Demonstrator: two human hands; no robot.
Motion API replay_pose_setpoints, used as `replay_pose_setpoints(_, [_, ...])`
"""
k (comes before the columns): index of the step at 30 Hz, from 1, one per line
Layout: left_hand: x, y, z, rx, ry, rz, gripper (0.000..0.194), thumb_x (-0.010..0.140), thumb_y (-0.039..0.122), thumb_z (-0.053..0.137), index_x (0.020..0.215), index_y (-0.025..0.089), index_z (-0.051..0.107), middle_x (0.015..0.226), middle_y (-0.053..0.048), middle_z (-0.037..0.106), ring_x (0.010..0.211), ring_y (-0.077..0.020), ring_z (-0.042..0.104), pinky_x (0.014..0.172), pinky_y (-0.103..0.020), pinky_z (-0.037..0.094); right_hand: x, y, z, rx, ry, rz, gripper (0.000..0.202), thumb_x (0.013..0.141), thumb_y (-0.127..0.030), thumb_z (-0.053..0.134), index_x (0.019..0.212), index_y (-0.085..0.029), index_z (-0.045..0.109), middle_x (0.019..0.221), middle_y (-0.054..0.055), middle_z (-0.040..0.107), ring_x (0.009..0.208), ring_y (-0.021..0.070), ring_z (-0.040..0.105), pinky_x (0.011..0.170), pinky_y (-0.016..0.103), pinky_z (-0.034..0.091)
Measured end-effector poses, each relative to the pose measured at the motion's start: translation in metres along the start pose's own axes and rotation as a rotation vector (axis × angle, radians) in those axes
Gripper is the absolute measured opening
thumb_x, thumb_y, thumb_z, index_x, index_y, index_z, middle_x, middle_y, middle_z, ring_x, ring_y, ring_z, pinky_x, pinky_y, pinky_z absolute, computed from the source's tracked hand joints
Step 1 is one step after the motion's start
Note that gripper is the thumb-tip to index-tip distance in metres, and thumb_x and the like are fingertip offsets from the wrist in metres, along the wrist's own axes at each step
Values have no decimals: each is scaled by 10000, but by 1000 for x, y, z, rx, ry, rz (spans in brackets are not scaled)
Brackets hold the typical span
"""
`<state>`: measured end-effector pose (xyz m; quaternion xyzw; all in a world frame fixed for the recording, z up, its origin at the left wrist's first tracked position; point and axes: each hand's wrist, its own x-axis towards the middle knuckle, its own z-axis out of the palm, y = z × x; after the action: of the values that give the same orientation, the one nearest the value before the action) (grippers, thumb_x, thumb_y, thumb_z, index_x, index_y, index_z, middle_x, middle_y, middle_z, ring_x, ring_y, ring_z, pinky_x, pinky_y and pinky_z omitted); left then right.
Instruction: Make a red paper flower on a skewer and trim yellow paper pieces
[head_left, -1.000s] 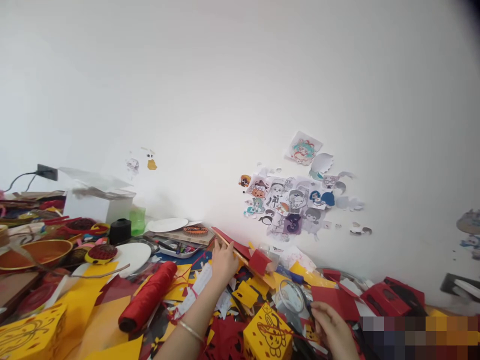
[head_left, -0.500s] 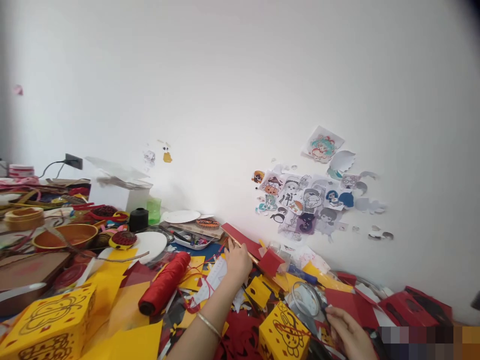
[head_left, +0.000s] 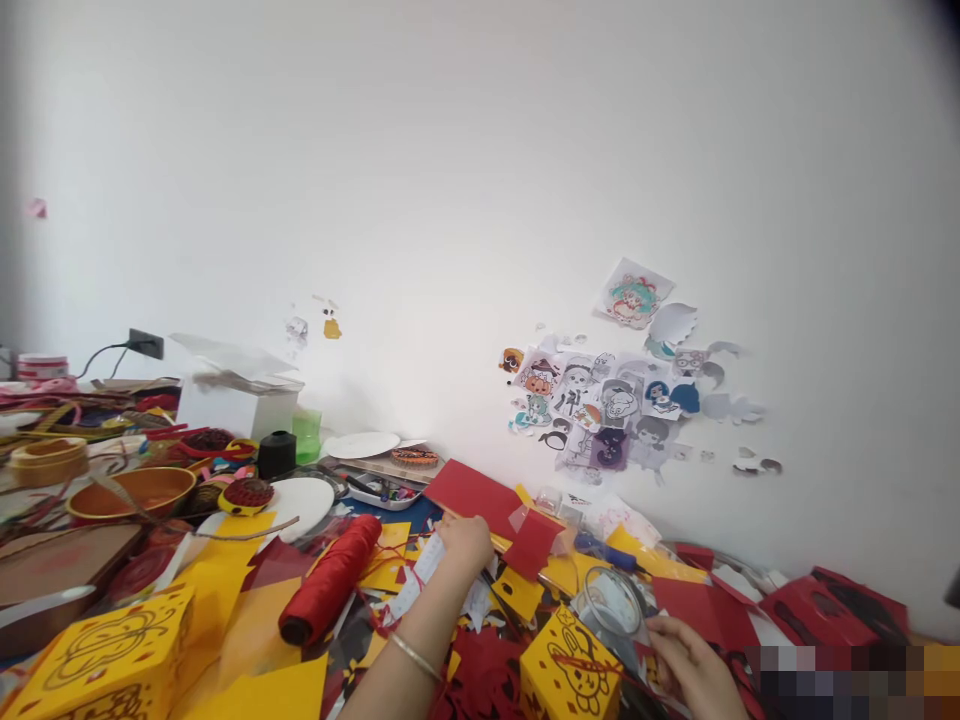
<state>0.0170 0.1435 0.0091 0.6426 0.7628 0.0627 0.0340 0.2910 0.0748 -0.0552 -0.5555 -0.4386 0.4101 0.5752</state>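
Red board (head_left: 480,495) tips its broad face into view

Near the foot of the white wall (head_left: 420,200), the board now shows a wide red surface where, half a second ago, it shows a narrower strip. The change suggests that the left hand (head_left: 466,543) is working the board; this hand now sits lower, at the board's near edge, fingertips hidden, so whether they grip cannot be told. The yellow box (head_left: 571,668) sits between the arms. The right hand (head_left: 686,655), fingers bent, stays beside the clear round item (head_left: 619,603); whether it holds anything is unclear.
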Motion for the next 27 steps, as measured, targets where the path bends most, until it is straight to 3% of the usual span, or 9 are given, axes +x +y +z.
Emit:
replay_pose_setpoints(3, [1,-3,3,15,-82,-3,336,833,318,532,1135,172,507,1156,-74,551,988,-213,562,824,-440,476,5,8,0,-8,3,-13,365,472,-443,690,689,-161,608,340,-67,426,366,105,403,402,216,301])
replay_pose_setpoints(7, [4,-5,-2,14,-81,-11,314,832,317,534,1108,168,522,1132,-69,565,965,-205,571,810,-428,483,7,11,1,22,-39,-32,349,493,-439,693,682,-160,602,349,-74,418,360,104,395,398,217,287])
replay_pose_setpoints(10, [7,-18,-14,14,26,-76,328,835,321,529,1125,171,513,1157,-74,552,986,-212,562,827,-441,473,4,9,1,31,-50,-46,335,526,-423,685,710,-156,602,359,-74,429,367,104,396,403,214,283])
replay_pose_setpoints(14, [10,-53,-27,46,243,-243,383,831,317,534,1188,194,471,1270,-85,480,1131,-267,470,922,-528,382,-2,1,5,58,-29,-71,294,552,-393,667,711,-157,594,367,-76,433,373,96,392,404,205,275])
replay_pose_setpoints(17, [10,-80,-25,66,272,-317,317,829,317,534,1108,168,532,1247,-85,502,1151,-269,454,943,-535,354,-7,-6,9,79,-15,-100,269,547,-383,656,676,-158,585,353,-77,418,356,89,369,392,204,257])
replay_pose_setpoints(23, [15,-102,-12,25,253,-214,295,838,321,525,1085,160,537,1126,-68,571,985,-207,563,837,-439,465,-16,-17,15,88,-29,-96,246,530,-358,638,653,-156,570,344,-69,431,349,87,359,381,200,240])
replay_pose_setpoints(27, [29,-111,-17,-86,259,-194,298,841,318,521,1094,159,528,1097,-65,578,925,-189,585,781,-402,498,-16,-18,14,86,-43,-92,251,536,-363,635,663,-156,571,342,-67,432,345,90,365,380,200,248])
